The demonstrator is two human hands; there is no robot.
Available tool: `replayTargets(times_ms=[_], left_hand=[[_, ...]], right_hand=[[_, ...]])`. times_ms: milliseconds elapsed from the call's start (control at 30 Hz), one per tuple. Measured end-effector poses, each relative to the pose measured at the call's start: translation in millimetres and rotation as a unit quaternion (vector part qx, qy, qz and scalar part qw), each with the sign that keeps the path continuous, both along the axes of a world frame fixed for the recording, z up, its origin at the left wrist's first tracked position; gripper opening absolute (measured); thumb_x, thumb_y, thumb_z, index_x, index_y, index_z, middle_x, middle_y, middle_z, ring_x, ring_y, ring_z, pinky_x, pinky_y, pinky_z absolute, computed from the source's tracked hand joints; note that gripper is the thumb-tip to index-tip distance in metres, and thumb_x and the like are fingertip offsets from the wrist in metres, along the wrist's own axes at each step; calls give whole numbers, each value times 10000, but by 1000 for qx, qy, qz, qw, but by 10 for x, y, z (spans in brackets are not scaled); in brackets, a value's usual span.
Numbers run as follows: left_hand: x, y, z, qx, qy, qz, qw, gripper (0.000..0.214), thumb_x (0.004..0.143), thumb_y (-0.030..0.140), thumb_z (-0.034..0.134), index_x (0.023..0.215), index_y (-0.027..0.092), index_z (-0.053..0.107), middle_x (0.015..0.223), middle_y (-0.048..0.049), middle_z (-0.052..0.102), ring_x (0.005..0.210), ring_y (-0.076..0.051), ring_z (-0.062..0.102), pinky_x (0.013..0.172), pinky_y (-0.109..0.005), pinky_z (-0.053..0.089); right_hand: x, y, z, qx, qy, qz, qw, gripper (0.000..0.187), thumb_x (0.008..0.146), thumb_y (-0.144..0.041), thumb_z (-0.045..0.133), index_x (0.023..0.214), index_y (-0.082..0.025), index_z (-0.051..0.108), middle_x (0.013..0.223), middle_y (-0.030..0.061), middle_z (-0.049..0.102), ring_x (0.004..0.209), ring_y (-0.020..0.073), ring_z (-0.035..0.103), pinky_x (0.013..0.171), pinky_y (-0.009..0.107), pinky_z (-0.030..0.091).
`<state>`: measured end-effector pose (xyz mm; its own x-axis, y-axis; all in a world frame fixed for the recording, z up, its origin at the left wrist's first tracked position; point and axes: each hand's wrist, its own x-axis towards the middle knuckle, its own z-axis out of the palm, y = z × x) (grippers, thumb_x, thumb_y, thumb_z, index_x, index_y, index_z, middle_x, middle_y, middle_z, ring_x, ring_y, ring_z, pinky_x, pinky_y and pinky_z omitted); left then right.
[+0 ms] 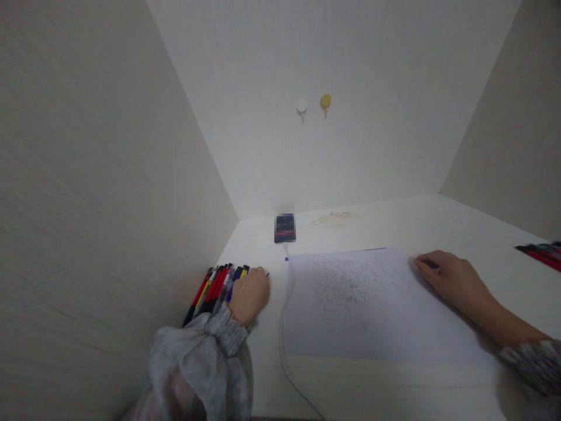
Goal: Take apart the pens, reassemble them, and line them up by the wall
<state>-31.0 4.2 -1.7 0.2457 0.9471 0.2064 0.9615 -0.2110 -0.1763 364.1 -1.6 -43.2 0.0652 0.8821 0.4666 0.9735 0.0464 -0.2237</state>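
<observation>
My left hand [249,297] is closed at the right end of a row of pens [214,290], beside the left wall. A short dark tip pokes out past its fingers, apparently the end of a pen; the rest is hidden under the hand. My right hand [451,278] rests at the right side of a white sheet of paper [319,333], its fingers curled in and the thumb close to the index finger. Nothing shows in its grasp. Many small dark marks cover the upper middle of the sheet.
A small dark device [284,229], its face blurred, lies near the back wall with a white cable [283,356] running to the front edge. More red and black pens [543,255] lie at the far right. White [301,106] and yellow [325,101] hooks are on the back wall.
</observation>
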Motion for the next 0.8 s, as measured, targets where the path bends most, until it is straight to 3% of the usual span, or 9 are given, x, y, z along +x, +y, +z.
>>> replayTargets(times_ms=[167,300,467,567,667,800], left_hand=[[98,-12,65,-23,-104,-90,990,185,798,232,387,862,141,535,817,-67,577,733,-159,572,632,-265,440],[228,-109,130,-23,-226,-231,946,154,802,253,411,874,165,515,829,-50,537,812,-160,519,726,-295,425],[336,-254,91,-48,-196,-345,916,242,822,284,377,1024,196,478,869,-45,504,691,-111,528,592,-218,445],[352,-289,71,-29,-155,-389,908,267,823,308,372,1047,225,489,806,-31,521,624,-96,532,532,-196,431],[357,-313,86,-27,-148,-391,908,237,828,291,367,986,210,524,750,-25,550,596,-89,535,515,-185,423],[354,-329,73,-4,-150,-405,902,180,810,304,405,881,209,540,734,-22,565,629,-112,540,544,-211,431]], right_hand=[[-29,13,86,-35,53,2,998,250,710,-328,417,734,-154,595,769,87,618,692,208,562,593,295,411],[-304,-47,272,-9,134,64,989,244,725,-358,427,738,-168,579,742,65,608,654,172,549,550,258,414],[-952,-236,493,-119,212,266,933,284,795,-374,342,868,-199,553,779,44,602,673,148,541,533,233,409],[-1275,-355,524,-175,208,347,897,313,787,-389,378,996,-200,514,768,41,600,640,137,530,561,242,405],[-1501,-445,521,-200,188,389,879,326,768,-398,424,1026,-211,497,769,31,601,679,144,523,611,259,392],[-1695,-521,517,-219,218,409,859,218,801,-337,384,866,-193,534,754,28,602,652,130,525,590,246,381]])
